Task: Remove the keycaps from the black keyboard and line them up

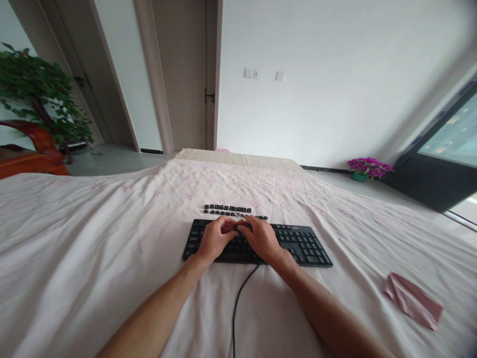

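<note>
A black computer keyboard (303,243) lies on the pale pink cloth, with its cable (235,306) running toward me from the near edge. Over its middle, my left hand (216,236) is closed, thumb and fingertips pinched together; what they hold is hidden. Beside it, touching or almost touching at the fingertips, my right hand (261,238) is closed around slim silvery tweezers (239,216), whose thin metal end points up and away. Just beyond the keyboard, loose black keycaps (227,208) lie in two rows. My hands cover the keys beneath them.
The floral cloth (149,214) is wrinkled all around. A pink piece of fabric (413,301) and a thin white stick (363,258) lie at the right. Beyond are a wooden armchair (33,144), a leafy plant (40,94), doors and purple flowers (368,168) on the floor.
</note>
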A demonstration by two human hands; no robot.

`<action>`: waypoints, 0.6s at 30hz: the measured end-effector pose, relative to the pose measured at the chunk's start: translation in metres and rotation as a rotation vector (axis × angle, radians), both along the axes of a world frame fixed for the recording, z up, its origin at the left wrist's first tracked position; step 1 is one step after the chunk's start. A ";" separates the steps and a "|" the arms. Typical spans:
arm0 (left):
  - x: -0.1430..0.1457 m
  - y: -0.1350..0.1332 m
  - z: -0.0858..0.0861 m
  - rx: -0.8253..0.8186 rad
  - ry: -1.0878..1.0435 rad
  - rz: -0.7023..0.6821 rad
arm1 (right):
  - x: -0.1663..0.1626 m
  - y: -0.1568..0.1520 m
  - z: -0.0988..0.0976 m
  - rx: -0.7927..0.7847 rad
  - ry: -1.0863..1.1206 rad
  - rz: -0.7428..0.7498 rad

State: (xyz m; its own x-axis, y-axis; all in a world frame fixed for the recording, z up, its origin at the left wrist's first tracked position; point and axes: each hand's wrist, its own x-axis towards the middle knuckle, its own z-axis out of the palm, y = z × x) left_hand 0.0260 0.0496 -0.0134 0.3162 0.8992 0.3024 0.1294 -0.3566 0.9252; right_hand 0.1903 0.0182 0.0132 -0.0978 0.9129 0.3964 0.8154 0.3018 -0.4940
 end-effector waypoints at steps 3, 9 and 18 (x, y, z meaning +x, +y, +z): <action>0.000 0.001 -0.004 -0.009 -0.016 0.000 | 0.000 0.000 -0.002 -0.041 -0.009 -0.024; 0.001 0.003 -0.006 -0.006 0.010 -0.026 | 0.007 0.000 -0.001 -0.062 0.016 -0.030; 0.001 0.004 -0.005 0.036 0.084 -0.029 | 0.058 0.046 0.010 -0.135 -0.154 -0.300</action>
